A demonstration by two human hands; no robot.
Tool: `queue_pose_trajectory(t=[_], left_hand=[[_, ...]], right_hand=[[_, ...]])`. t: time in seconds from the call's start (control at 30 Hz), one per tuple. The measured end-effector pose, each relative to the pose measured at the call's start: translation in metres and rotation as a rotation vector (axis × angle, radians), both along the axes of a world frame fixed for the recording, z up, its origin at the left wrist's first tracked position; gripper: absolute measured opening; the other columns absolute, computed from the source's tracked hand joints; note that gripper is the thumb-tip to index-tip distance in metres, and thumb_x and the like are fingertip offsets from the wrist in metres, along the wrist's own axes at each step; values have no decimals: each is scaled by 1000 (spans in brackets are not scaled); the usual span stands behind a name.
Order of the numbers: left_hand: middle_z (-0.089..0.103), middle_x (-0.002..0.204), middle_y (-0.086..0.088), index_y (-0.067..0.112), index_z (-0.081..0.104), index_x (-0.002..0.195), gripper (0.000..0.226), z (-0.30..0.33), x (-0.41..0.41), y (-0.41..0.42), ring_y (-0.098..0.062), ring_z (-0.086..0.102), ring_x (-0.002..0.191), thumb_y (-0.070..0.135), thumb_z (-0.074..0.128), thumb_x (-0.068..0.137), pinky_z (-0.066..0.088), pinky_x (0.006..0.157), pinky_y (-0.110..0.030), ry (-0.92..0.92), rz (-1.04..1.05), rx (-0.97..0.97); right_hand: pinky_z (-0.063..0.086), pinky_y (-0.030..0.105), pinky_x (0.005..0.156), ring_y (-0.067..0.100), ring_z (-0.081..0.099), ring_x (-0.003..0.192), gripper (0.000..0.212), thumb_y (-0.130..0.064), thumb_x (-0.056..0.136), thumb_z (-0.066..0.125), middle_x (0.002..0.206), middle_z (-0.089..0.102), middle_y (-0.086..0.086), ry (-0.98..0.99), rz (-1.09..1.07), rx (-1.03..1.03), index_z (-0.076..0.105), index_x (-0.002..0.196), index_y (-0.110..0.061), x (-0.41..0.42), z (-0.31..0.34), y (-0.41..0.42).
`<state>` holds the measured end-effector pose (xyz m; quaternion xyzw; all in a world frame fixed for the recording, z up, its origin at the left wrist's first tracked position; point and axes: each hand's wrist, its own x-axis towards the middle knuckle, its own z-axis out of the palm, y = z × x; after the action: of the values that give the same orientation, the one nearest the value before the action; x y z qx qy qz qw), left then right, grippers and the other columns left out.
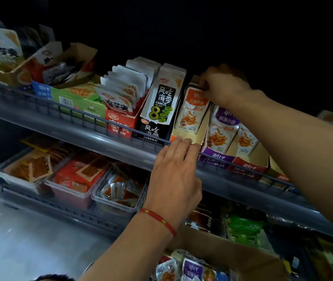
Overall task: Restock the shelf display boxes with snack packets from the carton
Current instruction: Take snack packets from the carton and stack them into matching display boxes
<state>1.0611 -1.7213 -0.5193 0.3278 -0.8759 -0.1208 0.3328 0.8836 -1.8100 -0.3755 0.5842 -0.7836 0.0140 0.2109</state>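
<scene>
Orange-topped fish-snack packet (192, 112), printed 深海小鱼, upright in cream cardboard display box (183, 136) on upper grey wire-fronted shelf (100, 126). Right hand (222, 86) pinches packet top. Left hand (173, 169), fingers straight, presses box front. Neighbour: black 风吃海带 box (157, 110). Brown carton (242, 258) below holds purple packets (192, 268).

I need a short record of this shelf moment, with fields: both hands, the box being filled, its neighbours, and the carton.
left hand: left hand, fingers straight, rests on the front edge of the orange display box
right hand: right hand pinches the top of the orange packets standing in that box
left neighbour: black seaweed box
right neighbour: purple display box with purple packets
carton: carton below, holding more packets
shelf rail: wire rail in front of the boxes
</scene>
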Motion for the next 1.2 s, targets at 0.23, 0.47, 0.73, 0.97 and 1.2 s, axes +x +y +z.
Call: queue_pose_trajectory(t=[0.23,0.47,0.73,0.97,1.2], left_hand=[[39,157,0,18,44,145,64,-2,5,2,-20,27,149,11,63,85,10,123,-33,48,-15,-11],[58,100,-4,14,61,98,21,-17,15,25,-26,56,92,10,60,78,50,67,-37,57,-72,-110],[68,97,2,28,66,97,21,-84,12,60,-24,65,93,29,54,80,56,76,-39,-423,-217,227],[71,108,-13,20,65,123,33,-162,-20,76,-31,66,103,27,59,91,53,83,-35,-779,-126,445],[74,103,0,26,72,98,8,-200,-28,77,-15,67,93,24,67,92,53,78,-22,-488,-47,880]], right_hand=[[56,46,79,33,66,99,16,-24,98,59,110,69,9,8,131,-168,69,110,-23,4,0,33],[54,46,78,25,65,96,29,-36,95,47,102,71,0,-29,322,-240,69,107,-23,21,-27,163],[55,27,69,-5,61,73,14,-32,96,63,81,67,-20,-534,189,81,76,100,-28,-15,-129,292],[59,38,74,0,65,77,17,-33,98,61,84,72,-13,-732,159,192,75,107,-30,-35,-184,322],[59,35,77,2,67,74,15,-30,100,62,78,73,-9,-848,145,209,74,108,-29,-50,-195,332]])
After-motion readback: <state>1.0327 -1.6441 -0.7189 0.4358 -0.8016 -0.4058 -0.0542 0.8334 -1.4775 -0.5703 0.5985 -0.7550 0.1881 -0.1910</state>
